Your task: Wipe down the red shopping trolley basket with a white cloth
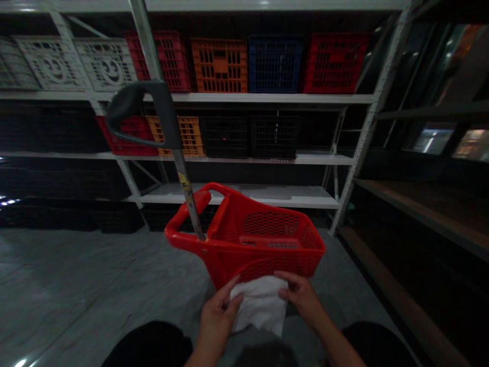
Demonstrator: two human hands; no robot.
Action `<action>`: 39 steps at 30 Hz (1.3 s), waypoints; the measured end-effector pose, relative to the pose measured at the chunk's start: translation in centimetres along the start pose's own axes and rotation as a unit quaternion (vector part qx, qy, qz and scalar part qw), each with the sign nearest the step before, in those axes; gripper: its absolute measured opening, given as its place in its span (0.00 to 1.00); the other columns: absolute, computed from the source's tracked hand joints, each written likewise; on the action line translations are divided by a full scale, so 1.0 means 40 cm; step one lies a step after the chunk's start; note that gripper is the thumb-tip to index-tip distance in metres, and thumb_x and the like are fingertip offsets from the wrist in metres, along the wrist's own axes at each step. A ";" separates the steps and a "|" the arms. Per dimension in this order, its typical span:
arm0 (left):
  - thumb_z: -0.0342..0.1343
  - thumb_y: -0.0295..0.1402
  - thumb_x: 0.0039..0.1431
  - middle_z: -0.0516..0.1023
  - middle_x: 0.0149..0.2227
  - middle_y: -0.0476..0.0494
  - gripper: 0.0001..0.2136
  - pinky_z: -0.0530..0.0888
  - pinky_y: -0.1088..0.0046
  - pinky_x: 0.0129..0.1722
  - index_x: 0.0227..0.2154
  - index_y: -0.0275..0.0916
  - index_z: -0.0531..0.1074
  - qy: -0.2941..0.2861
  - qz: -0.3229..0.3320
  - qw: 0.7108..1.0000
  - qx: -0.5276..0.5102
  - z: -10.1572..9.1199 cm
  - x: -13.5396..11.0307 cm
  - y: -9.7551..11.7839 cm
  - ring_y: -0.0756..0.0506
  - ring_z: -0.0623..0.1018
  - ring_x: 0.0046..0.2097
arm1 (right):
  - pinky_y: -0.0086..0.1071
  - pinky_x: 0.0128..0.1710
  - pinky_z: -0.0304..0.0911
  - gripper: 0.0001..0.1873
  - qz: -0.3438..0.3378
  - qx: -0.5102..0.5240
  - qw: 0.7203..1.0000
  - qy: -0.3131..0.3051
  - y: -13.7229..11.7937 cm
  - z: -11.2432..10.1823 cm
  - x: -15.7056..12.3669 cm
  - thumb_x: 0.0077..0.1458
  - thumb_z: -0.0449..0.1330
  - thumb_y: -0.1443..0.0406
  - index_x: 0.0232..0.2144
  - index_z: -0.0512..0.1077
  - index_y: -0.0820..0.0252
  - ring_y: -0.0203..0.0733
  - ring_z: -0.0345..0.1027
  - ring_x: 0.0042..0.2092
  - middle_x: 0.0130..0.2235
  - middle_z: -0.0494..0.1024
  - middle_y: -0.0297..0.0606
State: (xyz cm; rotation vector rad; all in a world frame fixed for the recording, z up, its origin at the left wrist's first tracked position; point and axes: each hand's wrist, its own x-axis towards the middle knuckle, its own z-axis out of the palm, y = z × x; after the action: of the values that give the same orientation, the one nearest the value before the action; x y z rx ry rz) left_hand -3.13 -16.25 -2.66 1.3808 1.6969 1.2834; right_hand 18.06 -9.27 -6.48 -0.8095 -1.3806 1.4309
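A red plastic shopping basket (263, 239) with a tall grey pull handle (153, 109) stands on the grey floor in front of me. A white cloth (262, 306) hangs against its near wall. My left hand (218, 308) pinches the cloth's left edge. My right hand (300, 295) grips its right edge, fingers curled over the top. Both hands press the cloth to the basket's near side. My knees show dark at the bottom.
Metal shelving (244, 98) behind holds red, orange, blue, black and white crates (219, 63). Dark wooden shelves (420, 204) run along the right. Grey concrete floor (76, 285) spreads to the left.
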 end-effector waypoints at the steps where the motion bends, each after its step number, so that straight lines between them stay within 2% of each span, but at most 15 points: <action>1: 0.55 0.39 0.44 0.76 0.43 0.47 0.21 0.70 0.69 0.46 0.44 0.41 0.71 0.000 -0.012 1.000 -0.006 0.000 0.000 -0.004 0.45 0.74 0.44 | 0.40 0.43 0.61 0.27 0.002 -0.009 1.000 -0.010 0.003 -0.003 0.000 0.33 0.68 0.59 0.40 0.73 0.57 0.48 0.67 0.43 0.42 0.75 0.41; 6: 0.54 0.40 0.45 0.78 0.40 0.44 0.19 0.72 0.71 0.42 0.40 0.38 0.72 -0.055 -0.046 0.995 -0.064 0.003 0.004 -0.043 0.45 0.76 0.41 | 0.35 0.39 0.61 0.12 -0.038 -0.186 0.982 0.000 -0.039 -0.002 -0.004 0.40 0.63 0.64 0.32 0.76 0.59 0.43 0.67 0.37 0.34 0.73 0.40; 10: 0.58 0.36 0.38 0.79 0.35 0.42 0.19 0.72 0.69 0.40 0.37 0.35 0.73 -0.161 -0.083 0.983 0.019 -0.030 0.020 -0.038 0.43 0.76 0.38 | 0.32 0.44 0.57 0.05 -0.132 -0.310 0.942 0.003 -0.138 0.009 0.002 0.44 0.57 0.69 0.24 0.74 0.60 0.42 0.62 0.46 0.44 0.68 0.40; 14: 0.61 0.35 0.35 0.70 0.50 0.40 0.30 0.62 0.66 0.52 0.48 0.39 0.66 -0.113 0.011 0.991 0.068 -0.064 0.027 0.043 0.42 0.69 0.51 | 0.26 0.35 0.59 0.06 -0.135 -0.344 0.913 -0.173 -0.221 0.038 0.026 0.47 0.55 0.70 0.28 0.72 0.60 0.36 0.66 0.35 0.34 0.73 0.35; 16: 0.61 0.33 0.34 0.72 0.48 0.44 0.31 0.64 0.69 0.50 0.48 0.41 0.65 -0.189 0.050 0.980 0.033 -0.056 0.025 0.076 0.43 0.70 0.48 | 0.23 0.30 0.57 0.06 -0.125 -0.362 0.891 -0.243 -0.238 0.058 0.045 0.49 0.55 0.70 0.30 0.72 0.60 0.33 0.65 0.29 0.27 0.73 0.31; 18: 0.59 0.32 0.37 0.77 0.35 0.48 0.19 0.68 0.73 0.39 0.38 0.39 0.72 -0.252 0.042 0.966 0.028 -0.032 0.028 0.080 0.46 0.74 0.37 | 0.23 0.29 0.57 0.07 -0.145 -0.378 0.878 -0.253 -0.240 0.079 0.062 0.51 0.54 0.69 0.31 0.72 0.60 0.32 0.65 0.29 0.28 0.74 0.31; 20: 0.55 0.32 0.40 0.74 0.23 0.50 0.07 0.66 0.76 0.29 0.23 0.35 0.74 -0.237 0.004 0.971 0.022 -0.002 0.035 0.062 0.49 0.72 0.28 | 0.25 0.34 0.58 0.07 -0.195 -0.405 0.866 -0.221 -0.232 0.102 0.068 0.52 0.54 0.69 0.32 0.72 0.60 0.34 0.66 0.33 0.31 0.74 0.33; 23: 0.52 0.31 0.42 0.71 0.18 0.51 0.06 0.63 0.77 0.25 0.19 0.34 0.71 -0.153 -0.068 0.976 -0.139 0.031 0.044 0.033 0.51 0.68 0.24 | 0.29 0.41 0.57 0.08 -0.258 -0.451 0.836 -0.176 -0.202 0.137 0.046 0.52 0.55 0.68 0.35 0.72 0.58 0.37 0.64 0.39 0.36 0.73 0.37; 26: 0.52 0.29 0.43 0.73 0.21 0.47 0.06 0.65 0.76 0.26 0.24 0.33 0.72 -0.122 -0.146 0.917 -0.351 0.039 0.037 0.035 0.50 0.70 0.24 | 0.34 0.44 0.56 0.22 -0.276 -0.470 0.818 -0.184 -0.162 0.166 0.000 0.47 0.61 0.59 0.46 0.67 0.54 0.42 0.61 0.44 0.43 0.70 0.39; 28: 0.52 0.28 0.43 0.75 0.24 0.43 0.08 0.67 0.74 0.28 0.26 0.32 0.72 -0.150 -0.200 0.866 -0.433 0.031 0.025 0.042 0.49 0.72 0.27 | 0.37 0.46 0.56 0.31 -0.271 -0.473 0.819 -0.178 -0.131 0.175 -0.023 0.42 0.64 0.56 0.49 0.64 0.53 0.45 0.59 0.46 0.46 0.68 0.40; 32: 0.50 0.22 0.39 0.76 0.36 0.39 0.17 0.70 0.68 0.36 0.36 0.32 0.71 -0.269 -0.236 0.807 -0.469 -0.011 0.004 0.036 0.45 0.75 0.36 | 0.29 0.40 0.59 0.13 -0.221 -0.412 0.863 -0.191 -0.079 0.164 -0.023 0.49 0.59 0.69 0.39 0.72 0.53 0.37 0.63 0.40 0.36 0.72 0.35; 34: 0.52 0.24 0.41 0.76 0.40 0.38 0.21 0.69 0.65 0.42 0.42 0.34 0.68 -0.283 -0.216 0.841 -0.408 -0.049 0.007 0.030 0.43 0.75 0.40 | 0.25 0.35 0.60 0.11 -0.198 -0.364 0.889 -0.195 -0.075 0.149 0.002 0.50 0.55 0.73 0.32 0.74 0.56 0.34 0.65 0.36 0.32 0.72 0.34; 36: 0.54 0.30 0.45 0.76 0.39 0.39 0.23 0.68 0.62 0.45 0.47 0.36 0.63 -0.223 -0.157 0.914 -0.301 -0.100 0.029 0.033 0.43 0.75 0.40 | 0.25 0.34 0.60 0.11 -0.200 -0.347 0.907 -0.132 -0.096 0.133 0.042 0.50 0.52 0.74 0.31 0.73 0.58 0.34 0.66 0.34 0.31 0.72 0.34; 38: 0.54 0.38 0.48 0.75 0.41 0.40 0.23 0.66 0.62 0.48 0.48 0.38 0.62 -0.060 -0.037 0.983 -0.167 -0.160 0.072 0.047 0.43 0.74 0.43 | 0.28 0.36 0.61 0.12 -0.230 -0.355 0.906 -0.015 -0.134 0.122 0.094 0.50 0.50 0.74 0.33 0.72 0.60 0.37 0.66 0.36 0.33 0.72 0.37; 39: 0.53 0.40 0.49 0.74 0.44 0.42 0.22 0.65 0.63 0.49 0.47 0.40 0.62 0.053 0.038 0.994 -0.092 -0.189 0.100 0.058 0.43 0.73 0.46 | 0.30 0.39 0.61 0.13 -0.251 -0.360 0.898 0.037 -0.154 0.122 0.121 0.50 0.49 0.74 0.34 0.71 0.60 0.38 0.66 0.38 0.35 0.73 0.39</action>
State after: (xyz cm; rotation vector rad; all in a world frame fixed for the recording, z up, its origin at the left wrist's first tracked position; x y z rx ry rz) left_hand -10.08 -14.79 2.67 1.2998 1.5624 1.5404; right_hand 13.12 -7.01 0.96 -0.8521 -1.9150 0.4666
